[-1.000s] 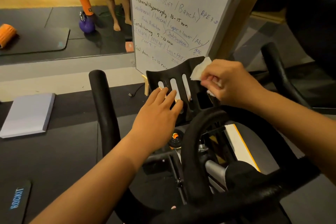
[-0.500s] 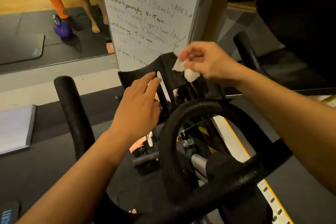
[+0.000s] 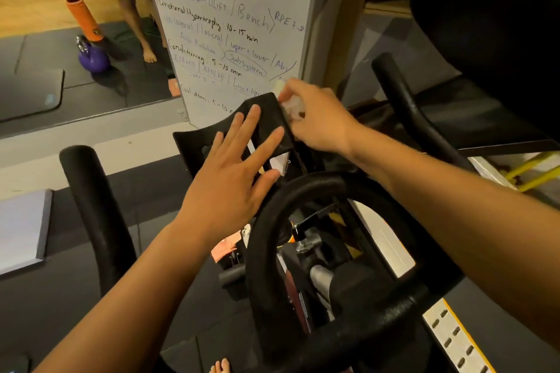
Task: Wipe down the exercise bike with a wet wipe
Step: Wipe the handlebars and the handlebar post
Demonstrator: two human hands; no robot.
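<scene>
Head view, looking down over the handlebars of the exercise bike (image 3: 363,339).

- Left hand (image 3: 230,172): open, fingers straight and spread, palm flat on the face of the black slotted device holder (image 3: 194,145) just past the centre of frame toward 12 o'clock. Fingertips reach toward the holder's upper right corner.
- Right hand (image 3: 318,118): at 1 o'clock from the left hand, fingers curled and pinching a crumpled white wet wipe (image 3: 288,107). The wipe sits against the holder's upper right edge; part of it sticks up above the fingers.
- Handlebars: round centre loop (image 3: 257,251) at 6 o'clock of the holder, under both forearms. Left horn (image 3: 91,206) stands at 9 o'clock, right horn (image 3: 406,112) at 2 o'clock, neither touched.
- Whiteboard (image 3: 242,24) with handwritten workout notes at 12 o'clock, right behind the holder.
- At 10 to 11 o'clock: an orange foam roller (image 3: 83,20) leaning above a purple kettlebell (image 3: 92,59), plus bare legs (image 3: 136,24) on dark mats.
- Pale flat pad (image 3: 21,227) on the floor at 9 o'clock.
</scene>
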